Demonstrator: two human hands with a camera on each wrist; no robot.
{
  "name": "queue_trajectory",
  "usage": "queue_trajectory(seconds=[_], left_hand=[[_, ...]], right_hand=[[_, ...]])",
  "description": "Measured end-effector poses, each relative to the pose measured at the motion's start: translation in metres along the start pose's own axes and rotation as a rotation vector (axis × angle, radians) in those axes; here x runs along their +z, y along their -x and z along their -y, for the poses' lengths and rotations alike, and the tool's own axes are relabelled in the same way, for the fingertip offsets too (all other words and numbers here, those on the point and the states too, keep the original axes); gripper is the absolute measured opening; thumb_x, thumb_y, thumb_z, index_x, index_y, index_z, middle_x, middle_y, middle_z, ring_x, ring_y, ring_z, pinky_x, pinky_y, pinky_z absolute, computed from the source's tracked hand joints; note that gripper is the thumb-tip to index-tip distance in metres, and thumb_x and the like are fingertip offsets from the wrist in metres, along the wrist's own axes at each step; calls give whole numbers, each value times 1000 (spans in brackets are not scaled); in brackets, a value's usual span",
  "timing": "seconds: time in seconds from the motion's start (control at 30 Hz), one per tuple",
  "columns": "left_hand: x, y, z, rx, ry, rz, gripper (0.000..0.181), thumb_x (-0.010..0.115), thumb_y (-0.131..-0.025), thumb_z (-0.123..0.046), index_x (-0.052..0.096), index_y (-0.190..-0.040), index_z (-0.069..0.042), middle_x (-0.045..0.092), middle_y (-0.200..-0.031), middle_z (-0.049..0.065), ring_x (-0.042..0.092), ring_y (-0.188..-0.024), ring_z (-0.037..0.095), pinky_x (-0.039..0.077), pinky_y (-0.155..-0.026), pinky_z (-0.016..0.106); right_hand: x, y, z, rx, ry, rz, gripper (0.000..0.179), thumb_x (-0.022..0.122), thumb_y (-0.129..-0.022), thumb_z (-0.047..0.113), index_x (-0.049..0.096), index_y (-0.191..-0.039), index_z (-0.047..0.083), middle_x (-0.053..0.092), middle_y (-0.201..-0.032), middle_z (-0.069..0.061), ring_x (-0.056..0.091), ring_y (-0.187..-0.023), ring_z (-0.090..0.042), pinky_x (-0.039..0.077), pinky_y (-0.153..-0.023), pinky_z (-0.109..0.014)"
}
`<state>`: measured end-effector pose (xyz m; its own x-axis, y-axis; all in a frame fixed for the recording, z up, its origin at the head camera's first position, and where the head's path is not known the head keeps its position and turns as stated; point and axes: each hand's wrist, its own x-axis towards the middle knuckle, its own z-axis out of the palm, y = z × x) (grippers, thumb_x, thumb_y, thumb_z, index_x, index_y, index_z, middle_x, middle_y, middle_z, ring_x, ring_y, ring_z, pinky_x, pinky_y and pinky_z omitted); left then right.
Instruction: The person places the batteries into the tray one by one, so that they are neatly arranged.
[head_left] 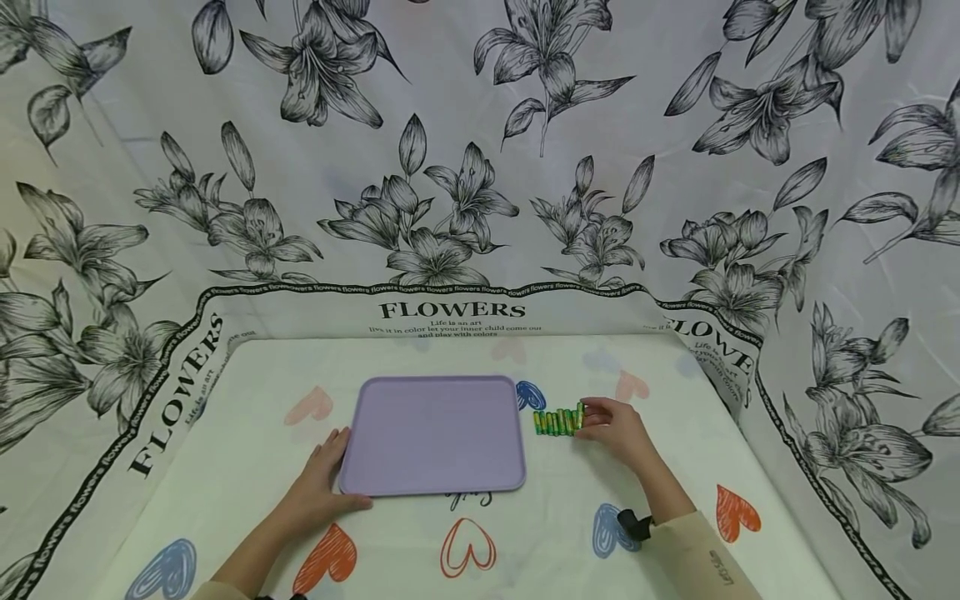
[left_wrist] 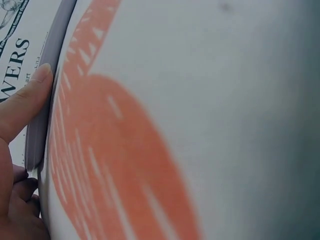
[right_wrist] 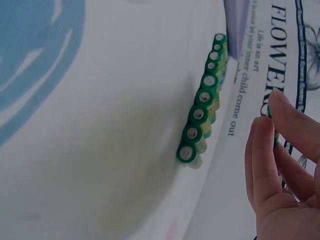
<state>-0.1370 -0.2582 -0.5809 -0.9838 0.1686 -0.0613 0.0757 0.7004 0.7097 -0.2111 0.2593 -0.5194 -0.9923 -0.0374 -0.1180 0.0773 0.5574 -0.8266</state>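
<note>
A lilac rectangular tray (head_left: 432, 435) lies flat on the table. At its near left corner is my left hand (head_left: 321, 483), fingers along the left edge and thumb at the front edge. In the left wrist view, the thumb (left_wrist: 30, 97) touches the tray's side (left_wrist: 47, 90). Right of the tray, several green and yellow batteries (head_left: 555, 422) lie side by side in a row, their round ends (right_wrist: 198, 114) showing in the right wrist view. My right hand (head_left: 611, 425) pinches one battery (head_left: 580, 414) at the row's right end. Its fingers mostly hide this battery in the right wrist view.
A white tablecloth (head_left: 405, 542) printed with red and blue hearts covers the table. Behind and at both sides hangs a white cloth (head_left: 450, 108) with black flower drawings and lettering. A small black device (head_left: 634, 525) is on the right wrist.
</note>
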Motion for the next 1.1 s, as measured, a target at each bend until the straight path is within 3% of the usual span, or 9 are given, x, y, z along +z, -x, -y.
queue_trajectory(seconds=[0.63, 0.8, 1.1], left_hand=[[0, 1, 0, 18, -2, -10, 128, 90, -65, -53, 20, -161, -5, 14, -167, 25, 4, -151, 55, 7, -118, 75], [0, 1, 0, 9, 0, -9, 128, 90, -65, -53, 20, -161, -6, 14, -167, 25, 3, -149, 58, 7, -117, 77], [-1, 1, -2, -10, 3, -1, 128, 90, -65, -53, 19, -161, -7, 12, -167, 25, 2, -148, 61, 6, -116, 78]], right_hand=[[34, 1, 47, -77, -19, 19, 56, 87, -75, 6, 68, -128, 6, 73, -106, -5, 69, -87, -13, 58, -73, -24], [47, -1, 56, -101, -33, 39, 57, 87, -75, 3, 67, -128, 2, 73, -104, -5, 69, -87, -13, 58, -73, -25], [70, -2, 73, -118, -13, 83, 55, 87, -75, 6, 69, -126, 7, 73, -101, -1, 69, -86, -11, 58, -71, -26]])
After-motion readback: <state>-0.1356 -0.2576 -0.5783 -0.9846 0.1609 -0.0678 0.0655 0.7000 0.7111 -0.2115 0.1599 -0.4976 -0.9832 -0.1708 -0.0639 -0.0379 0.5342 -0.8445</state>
